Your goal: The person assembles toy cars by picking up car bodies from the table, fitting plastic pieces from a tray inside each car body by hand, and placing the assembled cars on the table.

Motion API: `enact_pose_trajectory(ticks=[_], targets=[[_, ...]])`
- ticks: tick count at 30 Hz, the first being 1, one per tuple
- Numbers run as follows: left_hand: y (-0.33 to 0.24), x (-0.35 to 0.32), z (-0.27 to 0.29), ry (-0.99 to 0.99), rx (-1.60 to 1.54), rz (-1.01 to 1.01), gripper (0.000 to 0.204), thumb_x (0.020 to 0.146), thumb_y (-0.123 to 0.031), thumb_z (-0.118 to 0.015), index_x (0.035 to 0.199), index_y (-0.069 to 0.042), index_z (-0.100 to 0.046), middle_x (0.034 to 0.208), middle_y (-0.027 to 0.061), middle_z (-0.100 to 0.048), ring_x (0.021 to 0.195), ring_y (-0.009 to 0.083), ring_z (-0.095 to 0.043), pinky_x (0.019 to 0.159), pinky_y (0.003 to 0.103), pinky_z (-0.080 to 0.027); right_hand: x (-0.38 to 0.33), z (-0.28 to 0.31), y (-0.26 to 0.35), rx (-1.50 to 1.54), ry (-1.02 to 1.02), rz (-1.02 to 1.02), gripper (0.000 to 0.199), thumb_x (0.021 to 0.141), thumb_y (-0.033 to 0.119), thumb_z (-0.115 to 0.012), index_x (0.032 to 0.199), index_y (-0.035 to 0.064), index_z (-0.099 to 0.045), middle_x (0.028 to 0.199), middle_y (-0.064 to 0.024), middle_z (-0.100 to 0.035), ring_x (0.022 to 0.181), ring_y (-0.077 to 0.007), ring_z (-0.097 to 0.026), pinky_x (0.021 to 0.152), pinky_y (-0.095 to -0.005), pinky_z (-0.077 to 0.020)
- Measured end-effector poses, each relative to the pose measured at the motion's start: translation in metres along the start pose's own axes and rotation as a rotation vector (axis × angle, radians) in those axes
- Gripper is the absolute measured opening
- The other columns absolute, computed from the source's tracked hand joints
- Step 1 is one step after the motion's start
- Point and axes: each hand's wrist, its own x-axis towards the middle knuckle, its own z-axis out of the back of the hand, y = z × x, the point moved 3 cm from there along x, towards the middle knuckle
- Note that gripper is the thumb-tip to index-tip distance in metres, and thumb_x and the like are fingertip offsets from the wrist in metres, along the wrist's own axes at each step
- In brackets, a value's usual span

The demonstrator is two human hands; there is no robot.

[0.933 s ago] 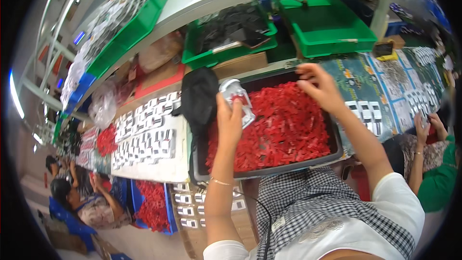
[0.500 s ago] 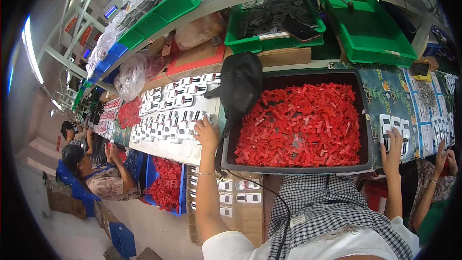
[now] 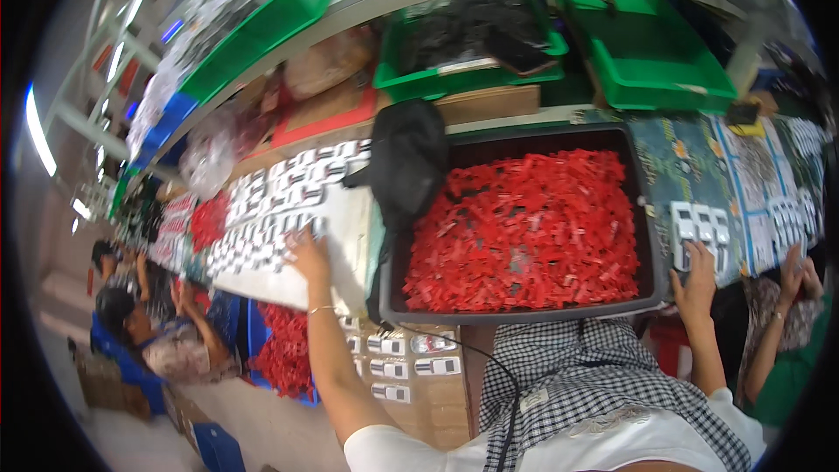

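My left hand (image 3: 310, 255) reaches over the white board (image 3: 348, 232) on the left, its fingers spread against the right end of the near rows of white toy car bodies (image 3: 253, 245). The fingers are slightly blurred and seem to close on nothing. On the right, the fingers of my right hand (image 3: 696, 284) stretch out and touch the near ends of a small group of white toy car bodies (image 3: 700, 220), thumb apart. Between my hands stands a large black tray (image 3: 524, 307) of small red plastic parts (image 3: 524, 232).
A black cloth bag (image 3: 409, 157) hangs over the tray's left edge. Behind are a green bin (image 3: 463, 80) of dark parts with a phone and another green bin (image 3: 664, 65). More car bodies lie on cardboard (image 3: 441, 406) below. People sit left (image 3: 188, 350) and right (image 3: 778, 332).
My left hand has moved left across the board, and the near car rows have shifted left with it. My right hand stays by its group, a little lower. The whole view has shifted left.
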Motion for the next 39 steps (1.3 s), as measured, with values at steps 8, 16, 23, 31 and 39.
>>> enact_pose_trajectory(ticks=[8, 16, 23, 31, 39], targets=[[-0.120, -0.014, 0.135, -0.506, -0.584, -0.347, 0.032, 0.091, -0.016, -0.054, 0.121, -0.005, -0.055, 0.131, 0.0205, -0.045, 0.123, 0.0360, -0.038, 0.102, 0.046, -0.028, 0.025, -0.011, -0.010, -0.052, -0.055, 0.078, 0.036, 0.073, 0.007, -0.068, 0.106, 0.0020, -0.054, 0.114, -0.0150, -0.056, 0.097, -0.0332, -0.056, 0.081, -0.0399, -0.0476], [-0.284, -0.150, 0.239, -0.290, -0.563, -1.182, 0.041, 0.073, -0.006, -0.065, 0.113, -0.015, -0.057, 0.135, 0.0127, -0.042, 0.128, 0.0340, -0.034, 0.107, 0.055, -0.021, 0.037, 0.041, -0.036, 0.101, -0.544, -0.141, 0.009, 0.078, 0.002, -0.060, 0.087, 0.0009, -0.060, 0.080, -0.0149, -0.061, 0.074, -0.0313, -0.060, 0.066, -0.0384, -0.0470], [-0.335, -0.207, 0.267, 0.389, -1.110, -1.422, 0.050, 0.076, -0.015, -0.069, 0.122, -0.006, -0.052, 0.133, 0.0151, -0.044, 0.123, 0.0355, -0.039, 0.105, 0.043, -0.030, 0.039, 0.074, 0.031, 0.595, -0.356, 0.018, 0.009, 0.082, 0.000, -0.055, 0.088, 0.0001, -0.061, 0.081, -0.0125, -0.062, 0.073, -0.0236, -0.062, 0.067, -0.0314, -0.0474], [-0.391, -0.173, 0.223, 1.652, -1.414, -0.994, 0.053, 0.095, -0.040, -0.046, 0.135, -0.006, -0.040, 0.109, 0.0029, -0.057, 0.087, 0.0108, -0.057, 0.075, 0.026, -0.050, 0.094, 0.013, 0.107, 0.768, 0.030, 0.278, 0.046, 0.082, 0.020, -0.066, 0.121, 0.0050, -0.047, 0.103, -0.0130, -0.059, 0.098, -0.0303, -0.057, 0.083, -0.0394, -0.0452], [-0.391, -0.095, 0.174, 1.348, -1.921, -0.578, 0.063, 0.095, -0.057, -0.026, 0.112, -0.002, -0.054, 0.090, 0.0118, -0.065, 0.067, 0.0210, -0.065, 0.057, 0.029, -0.054, 0.094, -0.044, 0.122, 0.073, 0.468, 0.775, 0.042, 0.062, 0.018, -0.072, 0.101, 0.0081, -0.058, 0.092, -0.0117, -0.054, 0.092, -0.0294, -0.055, 0.069, -0.0379, -0.0506]])
